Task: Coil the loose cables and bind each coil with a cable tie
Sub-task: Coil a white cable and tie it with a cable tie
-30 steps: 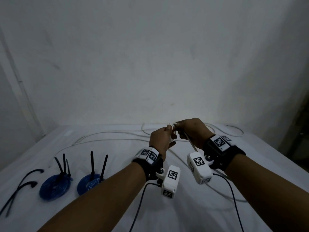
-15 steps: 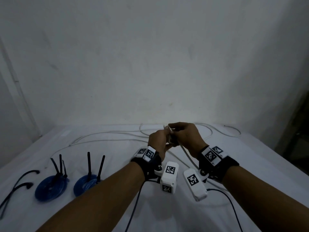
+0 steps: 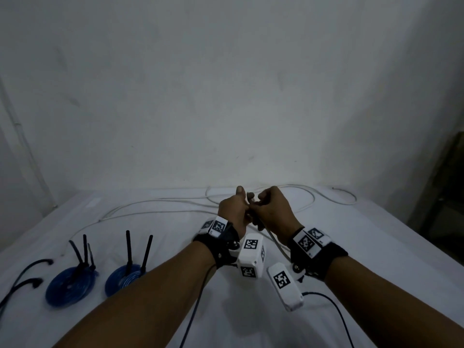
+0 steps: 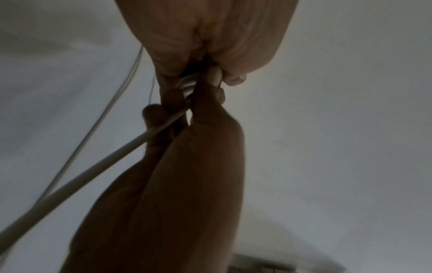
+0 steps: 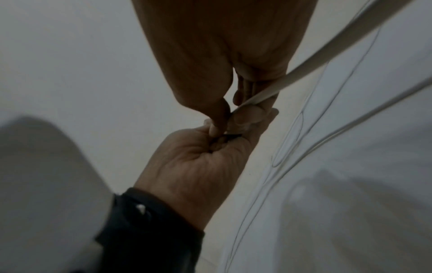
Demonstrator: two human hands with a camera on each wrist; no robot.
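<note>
A long white cable (image 3: 150, 203) lies in loose loops across the white cloth at the back. Both hands meet above the cloth's middle. My left hand (image 3: 233, 209) grips a few small turns of the white cable (image 4: 189, 82) in curled fingers, with the thumb pointing up. My right hand (image 3: 272, 207) touches it from the right and pinches the same cable (image 5: 257, 98), which trails down under the right wrist (image 3: 275, 241). The cable's end is hidden inside the hands.
Two flat blue cable coils (image 3: 69, 285) (image 3: 124, 277) lie at the front left, each with black tie tails sticking up. Loose black cable ties (image 3: 23, 285) lie at the far left edge. A wall stands close behind the table (image 3: 376, 234).
The right hand has swung over and round the left hand with the cable, and its wrist has dropped lower. The left thumb now points up. The white cable end no longer shows.
</note>
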